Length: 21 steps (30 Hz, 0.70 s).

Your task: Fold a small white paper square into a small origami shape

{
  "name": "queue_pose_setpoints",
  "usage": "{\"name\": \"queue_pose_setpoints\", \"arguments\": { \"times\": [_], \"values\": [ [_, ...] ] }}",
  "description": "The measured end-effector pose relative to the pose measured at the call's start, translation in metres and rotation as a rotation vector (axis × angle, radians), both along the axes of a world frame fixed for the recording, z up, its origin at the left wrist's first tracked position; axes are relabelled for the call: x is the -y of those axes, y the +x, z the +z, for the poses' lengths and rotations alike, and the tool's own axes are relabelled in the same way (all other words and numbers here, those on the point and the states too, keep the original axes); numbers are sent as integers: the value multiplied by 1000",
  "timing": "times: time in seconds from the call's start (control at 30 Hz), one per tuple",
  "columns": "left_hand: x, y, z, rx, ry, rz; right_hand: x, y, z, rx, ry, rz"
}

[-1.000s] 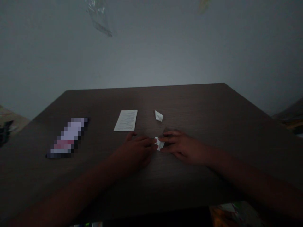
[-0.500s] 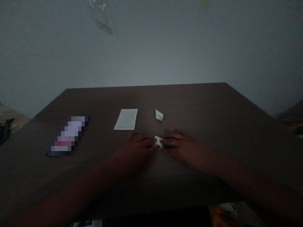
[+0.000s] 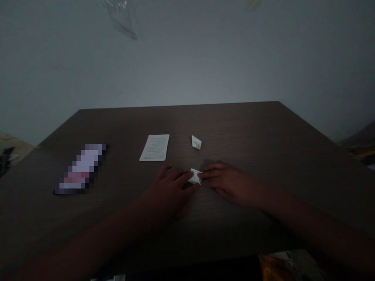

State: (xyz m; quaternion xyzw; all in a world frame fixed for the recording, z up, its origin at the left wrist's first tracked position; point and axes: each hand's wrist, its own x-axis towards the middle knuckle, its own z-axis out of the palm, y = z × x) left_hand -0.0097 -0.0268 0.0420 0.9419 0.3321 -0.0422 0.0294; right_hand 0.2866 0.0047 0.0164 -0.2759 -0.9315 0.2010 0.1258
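Observation:
Between my two hands a small piece of folded white paper lies on the table, its edges partly covered by fingertips. My left hand grips its left and lower side with thumb and index finger, the other fingers bent beside it. My right hand presses its fingertips on the right edge, fingers close together. Just beyond sits another small folded white paper, diamond-shaped and slightly raised. A neat stack of printed paper slips lies to the upper left of my left hand.
A phone with a lit, blurred screen lies at the left on the dark wooden table. A pale wall rises behind the table's far edge, with a clear plastic bag on it. Colourful items show below the near edge.
My left thumb has shifted slightly right along the lower edge of the folded paper. My right fingers have drawn closer together. The view has shifted a little; the other things stay put.

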Motion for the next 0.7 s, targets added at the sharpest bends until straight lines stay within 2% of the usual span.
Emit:
{"name": "queue_pose_setpoints", "arguments": {
  "times": [0.17,0.5,0.7],
  "values": [
    [2,3,-5,-15,33,-12,1,-4,3,21,23,5],
    [-11,-10,-3,53,-19,-50,-1,-2,-4,-4,36,11],
    [-8,-9,-3,42,-26,-25,0,-1,-5,-26,8,-6]
  ]
}}
